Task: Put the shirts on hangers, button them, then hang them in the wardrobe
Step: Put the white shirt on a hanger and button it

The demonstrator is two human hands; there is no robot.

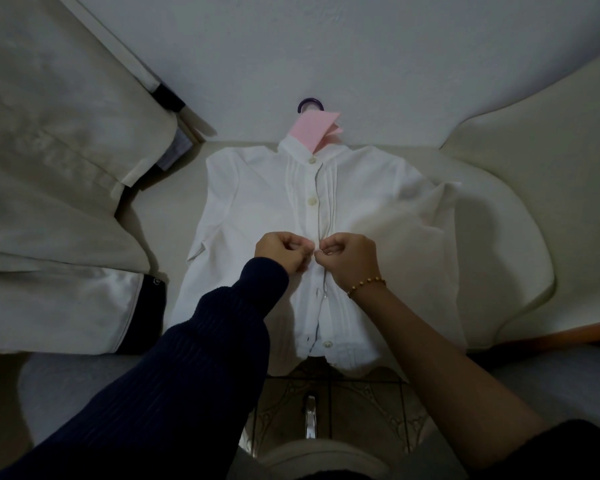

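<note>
A white shirt (pixel 257 202) lies flat on a pale cushioned seat (pixel 499 237), collar away from me. It sits on a hanger whose purple hook (pixel 310 102) pokes out above the collar, with a pink paper tag (pixel 314 130) on it. The top two buttons look fastened. My left hand (pixel 280 250) and my right hand (pixel 349 258) meet at the middle of the placket, each pinching one edge of the shirt front around a button that the fingers hide. Lower buttons show below my hands.
A folded light grey garment with dark trim (pixel 56 209) fills the left side. The seat's padded arm (pixel 551 140) curves along the right. A pale wall (pixel 309 46) stands behind. Patterned floor tiles (pixel 361 403) show below the seat's front edge.
</note>
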